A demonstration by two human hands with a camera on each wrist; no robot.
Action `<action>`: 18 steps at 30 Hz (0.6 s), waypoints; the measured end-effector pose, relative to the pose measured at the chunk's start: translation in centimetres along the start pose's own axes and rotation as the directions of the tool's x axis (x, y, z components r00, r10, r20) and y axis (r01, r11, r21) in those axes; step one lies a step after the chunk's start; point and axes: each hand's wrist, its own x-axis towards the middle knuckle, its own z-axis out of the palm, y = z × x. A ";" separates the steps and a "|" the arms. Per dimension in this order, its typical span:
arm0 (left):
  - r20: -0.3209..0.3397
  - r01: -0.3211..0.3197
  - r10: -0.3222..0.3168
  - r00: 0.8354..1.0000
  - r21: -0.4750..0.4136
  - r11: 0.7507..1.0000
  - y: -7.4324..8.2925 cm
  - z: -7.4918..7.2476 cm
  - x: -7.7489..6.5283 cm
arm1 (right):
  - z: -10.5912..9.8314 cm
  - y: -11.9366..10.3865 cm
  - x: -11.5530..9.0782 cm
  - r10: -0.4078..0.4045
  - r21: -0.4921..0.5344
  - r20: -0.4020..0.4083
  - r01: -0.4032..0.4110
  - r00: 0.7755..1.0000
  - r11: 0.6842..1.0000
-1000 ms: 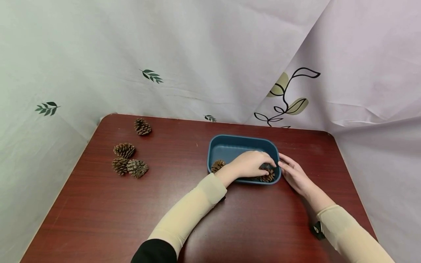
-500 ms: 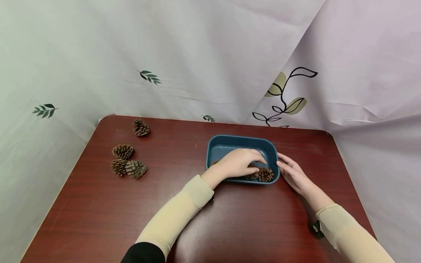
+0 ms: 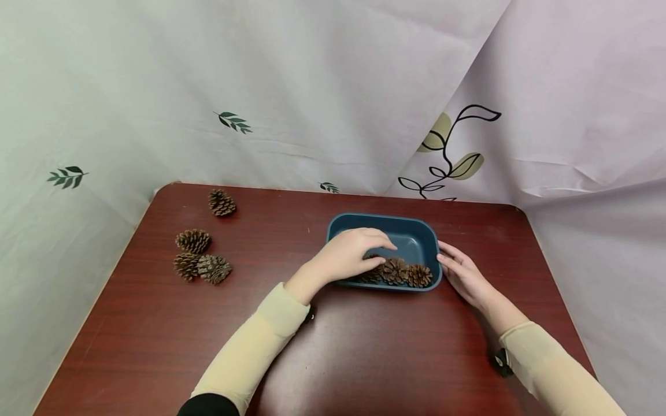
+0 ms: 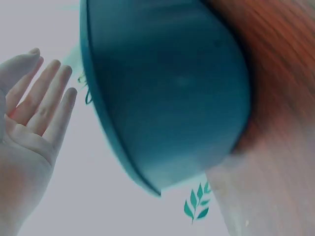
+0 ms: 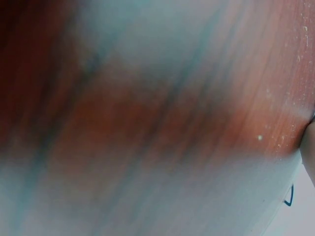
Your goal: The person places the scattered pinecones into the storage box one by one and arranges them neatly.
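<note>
A blue rectangular tray [image 3: 359, 217] stands on the table, with several pine cones [image 3: 394, 271] lined up along its near side. Over the tray's left part, my left hand [image 3: 350, 253] hovers with fingers loosely extended and holds nothing; it partly covers the leftmost cone. The left wrist view shows that palm with its fingers apart, beside the tray's outer wall [image 4: 167, 98]. My right hand [image 3: 463, 274] rests its fingers against the tray's right end. Only a sliver of the right hand [image 5: 308, 150] appears at the edge of the right wrist view.
On the left of the dark red table [image 3: 130, 335] lie more pine cones: one near the back edge [image 3: 222, 203], one further forward [image 3: 193, 241], and two touching each other [image 3: 214, 268]. A pale curtain [image 3: 291, 86] with leaf prints hangs behind the table.
My left hand has moved left, away from the cones at the tray's right end, which are now uncovered. The right hand stays at the tray's end.
</note>
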 end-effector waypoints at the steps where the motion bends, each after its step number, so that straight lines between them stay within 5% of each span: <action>1: -0.011 0.007 -0.007 1.000 0.000 1.000 0.0 -0.3 -0.4 | 0.0 0.0 0.0 0.002 -0.001 -0.001 -0.002 1.000 1.000; 11: -0.136 0.054 -0.054 0.989 -0.006 0.999 -1.1 -2.7 -4.4 | 0.0 -0.2 -0.1 0.017 -0.014 -0.010 -0.017 1.000 1.000; 18: -0.241 0.115 -0.121 0.963 -0.039 0.993 -2.9 -3.4 -7.2 | 0.0 -0.2 -0.1 0.031 -0.026 -0.015 -0.031 0.999 0.999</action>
